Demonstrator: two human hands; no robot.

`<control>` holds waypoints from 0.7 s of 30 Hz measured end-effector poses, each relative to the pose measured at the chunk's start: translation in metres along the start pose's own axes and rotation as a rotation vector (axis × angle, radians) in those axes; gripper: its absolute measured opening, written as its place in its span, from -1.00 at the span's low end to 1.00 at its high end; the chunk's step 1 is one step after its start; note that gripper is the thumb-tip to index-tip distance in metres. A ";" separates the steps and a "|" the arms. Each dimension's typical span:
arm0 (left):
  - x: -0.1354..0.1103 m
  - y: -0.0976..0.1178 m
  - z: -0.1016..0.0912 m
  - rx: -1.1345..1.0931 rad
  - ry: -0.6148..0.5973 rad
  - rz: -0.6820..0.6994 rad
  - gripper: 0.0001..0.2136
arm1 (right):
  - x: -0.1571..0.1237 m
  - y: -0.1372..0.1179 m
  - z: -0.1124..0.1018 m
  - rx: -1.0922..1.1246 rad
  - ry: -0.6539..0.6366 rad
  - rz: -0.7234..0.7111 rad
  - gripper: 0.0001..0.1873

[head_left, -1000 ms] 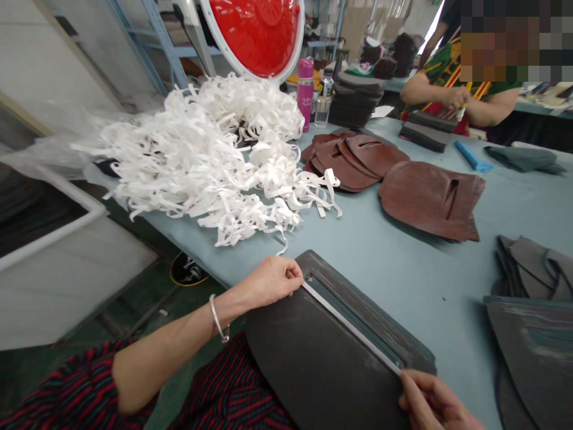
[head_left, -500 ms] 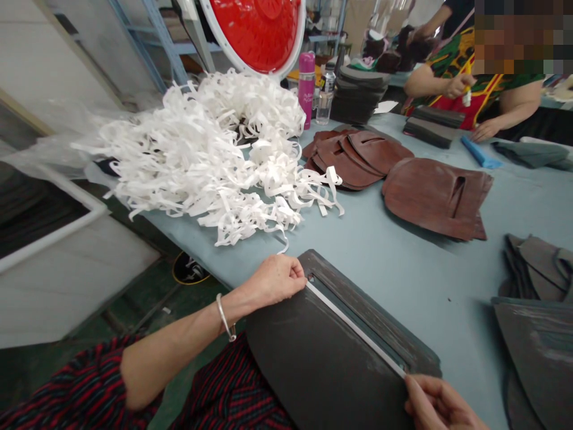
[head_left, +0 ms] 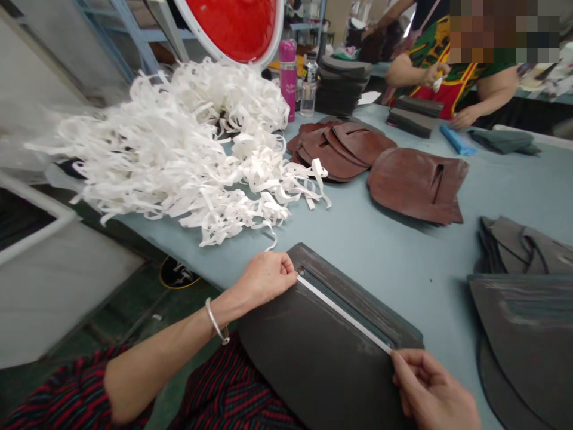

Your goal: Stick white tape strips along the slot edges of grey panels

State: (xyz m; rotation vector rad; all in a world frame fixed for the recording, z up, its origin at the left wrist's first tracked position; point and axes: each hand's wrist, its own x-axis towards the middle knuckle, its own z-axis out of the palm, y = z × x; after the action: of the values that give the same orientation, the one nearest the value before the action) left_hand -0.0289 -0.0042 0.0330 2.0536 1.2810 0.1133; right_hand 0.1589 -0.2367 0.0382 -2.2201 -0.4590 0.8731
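A dark grey leather panel [head_left: 322,352] lies at the table's near edge and reaches over my lap. Along its long slot runs a narrow white tape strip [head_left: 342,312], straight and close to the slot's near edge. My left hand [head_left: 272,273] pinches the strip's far end by the slot's upper left corner. At the other end, my right hand [head_left: 432,385] pinches the strip between thumb and forefinger near the slot's lower right corner. Whether the strip is stuck down along its length, I cannot tell.
A big heap of white tape strips [head_left: 179,155] covers the table's left. Brown leather panels [head_left: 416,185] lie beyond, with more dark panels [head_left: 528,334] at right. A pink bottle [head_left: 287,77] and a clear bottle [head_left: 308,89] stand behind. Across the table, a person's hand [head_left: 465,116] rests.
The view has shifted slightly, so the table's things sit further left and higher. Both hands keep their pinch on the strip's ends, and the strip stays along the slot.
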 end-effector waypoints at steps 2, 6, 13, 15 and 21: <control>-0.003 0.000 0.004 0.039 0.065 0.036 -0.91 | 0.001 0.002 0.000 0.029 -0.015 -0.003 -0.57; -0.013 -0.005 0.017 0.076 0.184 0.263 -0.93 | 0.002 0.007 0.001 0.089 0.009 -0.027 -0.64; -0.031 -0.030 0.031 0.297 0.273 0.666 -0.69 | 0.001 0.008 -0.003 0.172 -0.019 -0.007 -0.77; -0.035 -0.035 0.031 0.359 0.236 0.700 -0.60 | 0.002 0.006 -0.006 0.226 -0.064 0.020 -0.77; -0.044 -0.035 0.031 0.534 0.170 0.702 -0.40 | 0.002 0.008 -0.008 0.247 -0.092 0.019 -0.76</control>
State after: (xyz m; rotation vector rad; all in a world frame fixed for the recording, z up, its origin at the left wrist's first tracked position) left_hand -0.0651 -0.0471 0.0009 2.9418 0.6580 0.2916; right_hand 0.1664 -0.2452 0.0365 -1.9687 -0.3523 0.9890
